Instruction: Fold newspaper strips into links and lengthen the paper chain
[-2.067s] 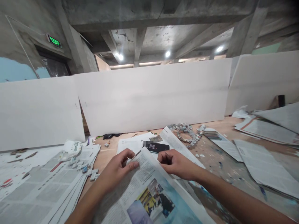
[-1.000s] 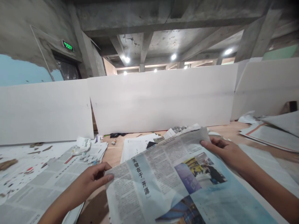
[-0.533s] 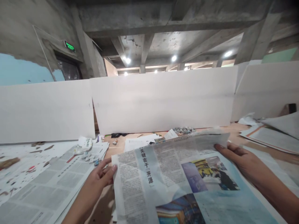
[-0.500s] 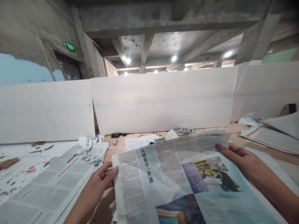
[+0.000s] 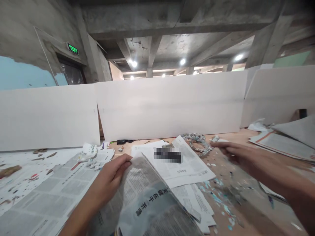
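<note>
Clearly, from the far left, a white sheet scattered with brown and red scraps (image 5: 14, 183) lies beside a stack of grey printed newspaper pages (image 5: 52, 188), and a crumpled white plastic packet with green lettering (image 5: 88, 152) sits on the far end of that stack. Next comes the left hand (image 5: 114, 172), its thumb and fingers pinched on the upper left edge of a thin grey-and-pale-blue newspaper sheet (image 5: 147, 196). That sheet lies to the right of the left hand and towards the wearer, its long fold slanting from near those fingertips down to the near right; its lower end runs out of view. The left hand is by far the nearer, while the sheet lies to the left of the right hand and closer to the wearer. Beyond the sheet, white printed papers (image 5: 189, 175) rest on the brown counter (image 5: 261, 214). Farther right stands a ring of folded grey-white paper links (image 5: 204, 149), and just beside it in view is the right hand (image 5: 237, 155), blurred, index finger stretched leftward, well apart from the sheet; whether it grips anything small, I cannot tell.
</note>
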Available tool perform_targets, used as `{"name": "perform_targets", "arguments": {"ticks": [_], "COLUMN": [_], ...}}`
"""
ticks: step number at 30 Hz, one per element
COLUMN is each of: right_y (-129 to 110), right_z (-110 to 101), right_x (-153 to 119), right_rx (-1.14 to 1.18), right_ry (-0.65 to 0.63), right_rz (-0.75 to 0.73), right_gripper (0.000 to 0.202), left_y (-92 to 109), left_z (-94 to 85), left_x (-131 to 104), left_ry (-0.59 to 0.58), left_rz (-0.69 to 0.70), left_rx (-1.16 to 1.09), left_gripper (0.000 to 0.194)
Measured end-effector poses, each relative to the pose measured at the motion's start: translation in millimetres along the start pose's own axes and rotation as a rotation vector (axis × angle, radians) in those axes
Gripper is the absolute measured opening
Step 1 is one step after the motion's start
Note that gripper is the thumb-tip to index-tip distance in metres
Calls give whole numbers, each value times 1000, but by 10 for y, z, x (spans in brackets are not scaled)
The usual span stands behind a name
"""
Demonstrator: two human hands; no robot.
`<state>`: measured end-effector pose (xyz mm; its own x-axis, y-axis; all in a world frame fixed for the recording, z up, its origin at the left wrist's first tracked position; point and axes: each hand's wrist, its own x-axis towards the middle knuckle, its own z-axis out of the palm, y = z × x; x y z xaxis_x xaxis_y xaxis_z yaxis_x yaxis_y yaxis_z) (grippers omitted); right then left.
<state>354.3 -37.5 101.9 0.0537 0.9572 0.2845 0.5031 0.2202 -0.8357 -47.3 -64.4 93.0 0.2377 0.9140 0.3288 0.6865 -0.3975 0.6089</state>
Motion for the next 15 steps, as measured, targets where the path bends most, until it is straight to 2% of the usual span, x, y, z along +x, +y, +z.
{"name": "perform_targets", "arguments": {"ticks": [1, 4, 7, 9, 11, 15], "right_y": [-70, -284, -413, -393, -281, 50], "right_z": [80, 339, 598, 767, 930, 1196], "right_x": [1, 4, 48, 113, 199, 343], "right_rx": [-21, -55, -35, -29, 24, 303], "right_ry": [-124, -371, -578, -621, -626, -592], "right_rz": [-23, -175, -245, -290, -284, -65], "right_gripper": [37, 35, 30, 26, 24, 25], "left_y": [63, 184, 182, 118, 20, -174], "left_z": [-5, 51, 225, 389, 563, 852], "left_x": [50, 189, 302, 366, 421, 487], "left_ry": [-25, -104, -236, -318, -350, -332], "left_rz": [33, 99, 116, 120, 121, 95], "left_rx": [24, 64, 62, 43, 19, 3], "left_gripper": [25, 24, 24, 26, 27, 32]}}
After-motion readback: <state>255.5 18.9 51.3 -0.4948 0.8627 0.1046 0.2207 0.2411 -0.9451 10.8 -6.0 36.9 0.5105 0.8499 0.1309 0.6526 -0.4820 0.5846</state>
